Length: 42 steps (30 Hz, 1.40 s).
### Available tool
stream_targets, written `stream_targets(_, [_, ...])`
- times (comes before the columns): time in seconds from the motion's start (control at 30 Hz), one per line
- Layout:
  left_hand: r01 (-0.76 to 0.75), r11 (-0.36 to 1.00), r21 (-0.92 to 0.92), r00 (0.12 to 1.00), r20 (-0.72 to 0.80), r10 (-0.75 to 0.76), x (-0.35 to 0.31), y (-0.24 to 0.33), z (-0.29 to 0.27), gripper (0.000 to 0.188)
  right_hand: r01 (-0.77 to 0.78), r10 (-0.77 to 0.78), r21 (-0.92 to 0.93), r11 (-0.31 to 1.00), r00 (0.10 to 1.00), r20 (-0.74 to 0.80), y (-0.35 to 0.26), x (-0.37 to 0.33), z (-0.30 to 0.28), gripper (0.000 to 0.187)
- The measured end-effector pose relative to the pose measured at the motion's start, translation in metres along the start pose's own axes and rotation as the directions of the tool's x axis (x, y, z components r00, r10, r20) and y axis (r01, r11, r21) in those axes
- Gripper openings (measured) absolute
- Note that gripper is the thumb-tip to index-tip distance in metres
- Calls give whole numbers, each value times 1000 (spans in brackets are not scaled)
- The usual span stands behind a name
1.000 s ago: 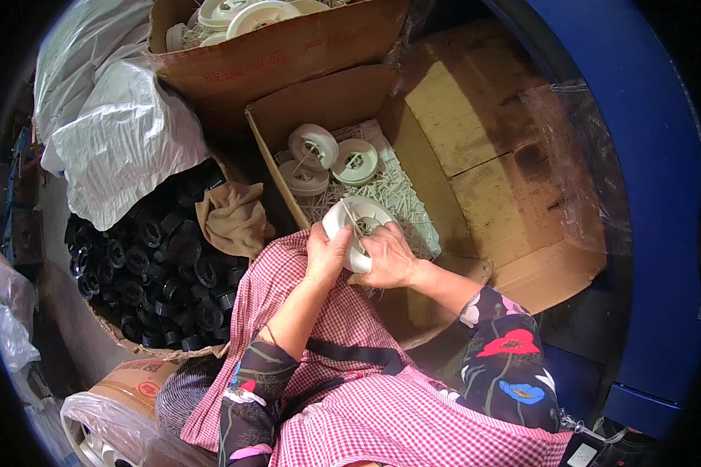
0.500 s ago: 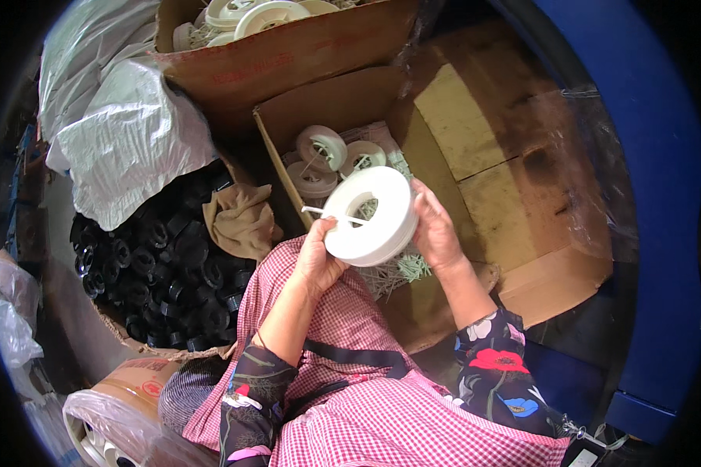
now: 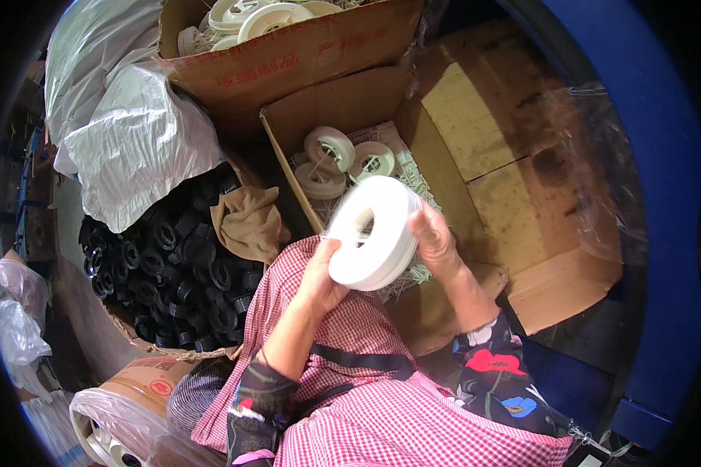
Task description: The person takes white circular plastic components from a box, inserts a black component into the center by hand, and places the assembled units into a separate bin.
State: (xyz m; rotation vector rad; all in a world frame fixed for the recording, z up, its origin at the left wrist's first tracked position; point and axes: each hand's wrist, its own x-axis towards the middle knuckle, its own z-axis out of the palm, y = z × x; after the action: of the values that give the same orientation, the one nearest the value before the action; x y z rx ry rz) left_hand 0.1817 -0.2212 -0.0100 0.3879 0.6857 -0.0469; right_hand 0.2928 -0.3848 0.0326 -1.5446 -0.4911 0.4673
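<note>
Between my two hands is a stack of white plastic rings, tilted over my lap with its round hole facing up and left. My left hand grips the stack's lower left edge, thumb on the near rim. On the opposite side, my right hand holds the outer edge with its thumb up; most of its fingers are hidden behind the stack. Beyond it, an open cardboard box contains several loose white rings with thin crossbars. Small white and pale green plastic sticks lie under them.
Many black plastic rings fill a container at left, with a brown cloth on its edge and white plastic sheeting behind. A second carton of white parts stands at the back. A blue panel rises at right.
The stack has come slightly nearer to me and tilted more steeply. A white stick that crossed its hole no longer shows there. Both hands keep their hold.
</note>
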Motion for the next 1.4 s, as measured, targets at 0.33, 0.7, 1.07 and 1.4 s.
stream_targets(0.33, [-256,698,669,486,-535,691,-98,182,-120,56,-214,364,-942,258,925,-110,186,35,-9,64])
stream_targets(0.7, [-604,162,780,788,555,267,-41,0,-8,41,133,379,-972,-196,924,50,284,139,-34,18])
stream_targets(1.07, [-49,587,808,996,-7,93,38,-28,-17,87,-249,557,833,493,826,-83,101,49,-65,41])
stream_targets(1.4, [-207,902,378,966,-70,251,34,-27,-13,47,338,-474,-925,173,852,223,14,-33,-6,68])
